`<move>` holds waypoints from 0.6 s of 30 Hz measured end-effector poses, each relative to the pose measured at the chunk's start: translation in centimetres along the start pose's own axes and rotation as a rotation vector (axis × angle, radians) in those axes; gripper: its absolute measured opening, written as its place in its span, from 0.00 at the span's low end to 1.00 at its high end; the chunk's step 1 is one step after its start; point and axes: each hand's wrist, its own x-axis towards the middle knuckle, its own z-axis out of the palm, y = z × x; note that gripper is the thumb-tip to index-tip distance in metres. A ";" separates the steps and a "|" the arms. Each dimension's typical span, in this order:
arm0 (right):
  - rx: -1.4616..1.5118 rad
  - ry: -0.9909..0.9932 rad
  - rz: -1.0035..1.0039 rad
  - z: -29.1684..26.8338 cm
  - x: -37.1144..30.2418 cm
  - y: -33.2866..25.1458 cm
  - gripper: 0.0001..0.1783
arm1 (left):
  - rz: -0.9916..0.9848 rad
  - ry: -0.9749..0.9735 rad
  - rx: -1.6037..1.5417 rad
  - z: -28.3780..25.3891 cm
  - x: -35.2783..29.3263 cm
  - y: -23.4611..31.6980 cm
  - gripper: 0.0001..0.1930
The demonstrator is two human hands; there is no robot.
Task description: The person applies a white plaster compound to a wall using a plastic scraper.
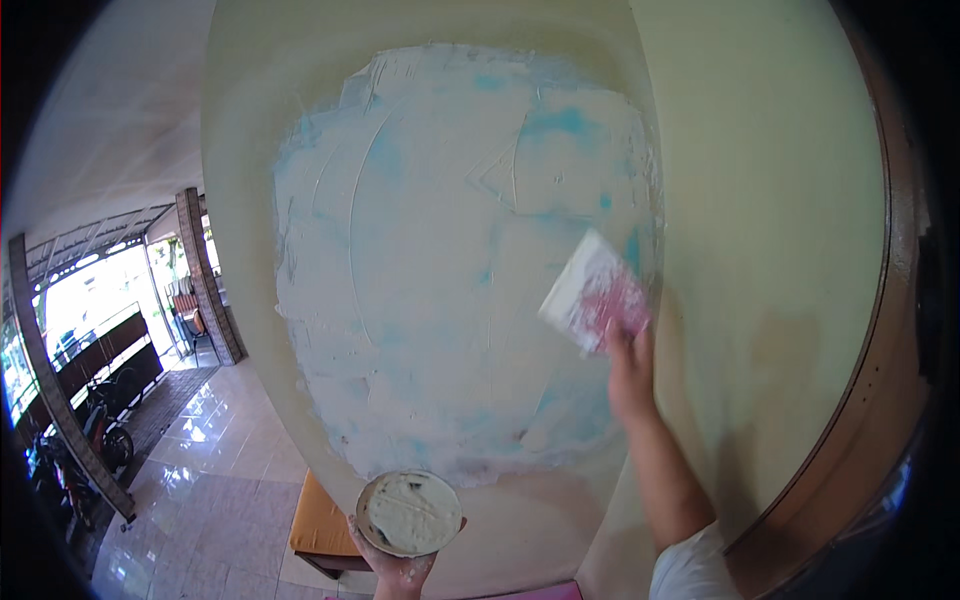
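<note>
In my right hand (630,375) is a flat, pinkish-red putty spreader (600,295), its face smeared with white paste. It is at the right part of a large white putty patch (430,220) with light-blue spots showing through on the wall; whether its edge touches the wall I cannot tell. Low down, my left hand (400,570) supports a round bowl (363,520) from below, fingers round its underside. White putty (415,515) fills much of the bowl, with a darker bare spot at its left. Paste marks my left fingers.
An orange-topped bench (325,520) stands below at the left, near the wall. Pale green wall (760,180) continues past a corner on the right, up to a brown door frame (890,300). Shiny floor tiles (220,430), pillars (210,280) and parked motorcycles (110,430) lie left.
</note>
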 end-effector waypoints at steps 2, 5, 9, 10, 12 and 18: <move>-0.328 0.039 -0.364 -0.3 6.3 -3.7 0.19 | -0.004 -0.011 0.016 -0.9 0.1 0.2 0.41; -0.841 0.162 -0.698 2.5 15.2 -9.3 0.17 | 0.051 0.089 -0.105 -2.4 -0.9 1.5 0.41; -1.311 0.206 -0.958 2.2 25.3 -10.7 0.21 | 0.017 0.298 -0.140 -1.2 -0.6 2.2 0.41; -1.438 0.166 -0.989 2.7 26.6 -10.1 0.23 | 0.014 0.400 -0.104 -0.3 -0.9 2.5 0.41; -1.507 0.164 -0.938 3.7 27.4 -7.5 0.24 | 0.022 0.361 -0.078 -1.5 -0.3 2.7 0.42; -1.700 0.042 -0.867 3.9 24.5 -6.4 0.23 | 0.017 0.416 -0.109 -1.2 0.7 2.8 0.41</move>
